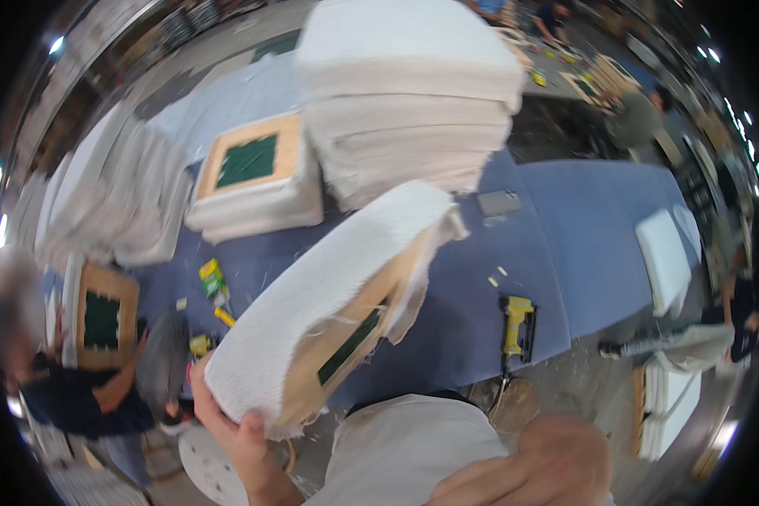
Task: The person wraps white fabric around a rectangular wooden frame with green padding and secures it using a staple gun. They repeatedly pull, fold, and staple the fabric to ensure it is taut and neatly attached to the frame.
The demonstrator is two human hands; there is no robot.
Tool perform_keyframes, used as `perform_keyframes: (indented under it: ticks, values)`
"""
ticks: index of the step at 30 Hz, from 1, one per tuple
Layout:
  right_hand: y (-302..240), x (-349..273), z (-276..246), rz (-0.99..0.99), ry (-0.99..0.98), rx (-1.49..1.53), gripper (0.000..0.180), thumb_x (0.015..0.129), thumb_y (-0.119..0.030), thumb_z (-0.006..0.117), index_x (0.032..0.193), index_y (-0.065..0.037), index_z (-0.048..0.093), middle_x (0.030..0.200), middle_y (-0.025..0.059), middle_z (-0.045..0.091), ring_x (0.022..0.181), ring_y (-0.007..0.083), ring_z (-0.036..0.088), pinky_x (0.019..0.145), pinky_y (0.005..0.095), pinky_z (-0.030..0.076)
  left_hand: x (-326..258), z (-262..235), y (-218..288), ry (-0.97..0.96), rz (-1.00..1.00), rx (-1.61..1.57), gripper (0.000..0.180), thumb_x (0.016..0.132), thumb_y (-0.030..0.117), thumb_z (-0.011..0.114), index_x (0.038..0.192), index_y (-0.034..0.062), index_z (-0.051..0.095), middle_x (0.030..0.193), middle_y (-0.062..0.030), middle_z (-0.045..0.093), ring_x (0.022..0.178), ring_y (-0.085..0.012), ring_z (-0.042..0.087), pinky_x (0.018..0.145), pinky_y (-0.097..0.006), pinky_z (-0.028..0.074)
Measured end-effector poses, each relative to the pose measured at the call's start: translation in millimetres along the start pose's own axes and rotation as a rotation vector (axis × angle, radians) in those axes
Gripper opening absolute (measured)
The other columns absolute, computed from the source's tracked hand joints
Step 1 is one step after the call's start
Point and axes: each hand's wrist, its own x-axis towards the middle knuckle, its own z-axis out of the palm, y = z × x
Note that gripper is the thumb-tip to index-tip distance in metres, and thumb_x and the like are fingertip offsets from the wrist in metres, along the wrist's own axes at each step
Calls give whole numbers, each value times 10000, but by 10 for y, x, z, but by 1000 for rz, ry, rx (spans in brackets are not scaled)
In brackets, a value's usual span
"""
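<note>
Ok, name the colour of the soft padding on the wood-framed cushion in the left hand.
White padding, best seen in the head view.

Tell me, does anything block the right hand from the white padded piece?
Nothing visible blocks the right hand; the left hand holds the white padded piece, and the yellow tool lies to the right.

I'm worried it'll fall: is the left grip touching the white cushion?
Touching: the head view shows the left grip around the lower end of the white cushion, thumb against it.
</note>
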Motion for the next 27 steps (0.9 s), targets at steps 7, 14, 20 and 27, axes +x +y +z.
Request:
perform_keyframes:
  ticks: [7, 14, 20, 27]
  values:
    - [-129, -97, 14, -62, 5, -195, 527, 1116, 27, 555, 1572, 265, 440, 1706, 360, 460, 1488, 429, 607, 1121, 472, 562, 216, 191, 43, -122, 106, 11, 1124, 853, 869, 746, 1398, -101, 586, 1271, -158, 659, 1203, -264, 664, 1061, -417, 492]
    - [-389, 90, -217, -154, 67, -511, 596, 1014, -7, 681, 1555, 197, 533, 1639, 307, 571, 1450, 442, 619, 1162, 543, 509, 258, 378, 134, -247, 228, 87, 1163, 857, 911, 688, 1408, -108, 584, 1257, -185, 664, 1191, -305, 674, 1124, -499, 476]
    - [-494, -120, -788, -44, -427, -532, 595, 1011, -96, 746, 1597, -129, 646, 1387, 249, 741, 1134, 392, 764, 910, 441, 628, 261, 511, 283, -244, 278, 230, 1167, 883, 939, 610, 1408, -103, 584, 1265, -192, 663, 1242, -330, 655, 1173, -571, 439]
    - [736, -1719, -2682, 727, 370, -111, 253, 1029, -114, 787, 1262, -20, 817, 1206, 96, 830, 1130, 181, 768, 1028, 359, 586, 168, 568, 506, -167, 265, 221, 992, 1005, 748, 690, 1463, -126, 592, 1352, -267, 678, 1273, -414, 649, 1145, -539, 479]
